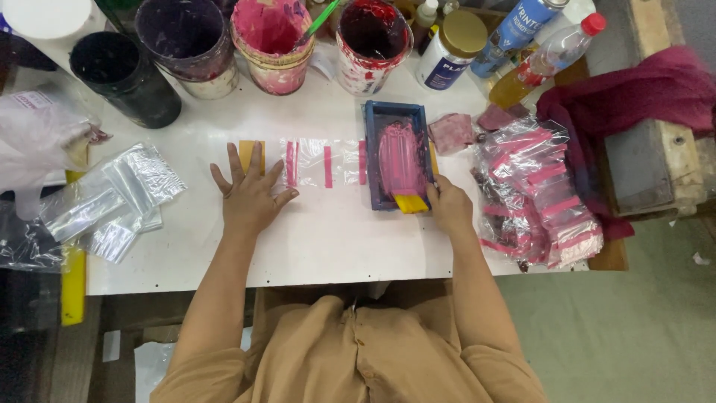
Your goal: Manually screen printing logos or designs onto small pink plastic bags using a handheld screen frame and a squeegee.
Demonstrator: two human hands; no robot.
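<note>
Squeegee (411, 203), yellow, sits at the near end of the blue printing frame (397, 154), gripped by the right hand (450, 207) closed around its right side. Left of the frame, the left hand (250, 195) lies flat, fingers spread, pressing a clear plastic bag (313, 163) onto the white table (321, 239).

One camera on my head looks steeply down, close over the white table (321, 246). My chest fills the bottom edge. Just beyond the fingers of my left hand (250, 200) and right hand (450, 205), paint pots (272, 45) line the top edge
</note>
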